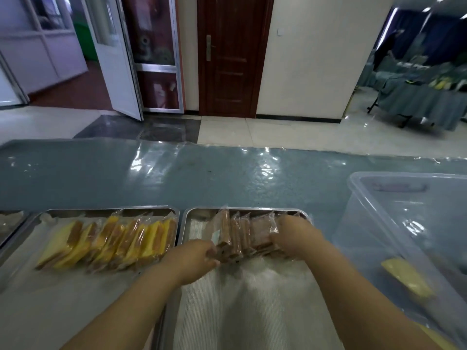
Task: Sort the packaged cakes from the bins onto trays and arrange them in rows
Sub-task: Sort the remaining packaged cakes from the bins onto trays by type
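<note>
Bin [358, 178]: one yellow cake [406, 276] lies inside, on my right.
Tray [187, 223]: holds my brown cakes [242, 236], standing in a row at the back.
Left hand [194, 261]: grips the row's left end.
Right hand [295, 236]: grips the right end.
Danger: if I let go fast, the row may tip.

1. Shallow rectangular steel trays [242, 209]: three. One lies under the fingers [211, 251], one left of them, and a third is cut off further left.
2. Yellow-and-brown cakes in clear wrappers [108, 243]: about seven, left of the left hand [195, 260]; blurred.
3. Brown wrapped cakes [242, 233]: roughly six, between both hands' fingers.
4. Clear plastic bin [379, 198]: one, right of the right hand [294, 234].
</note>
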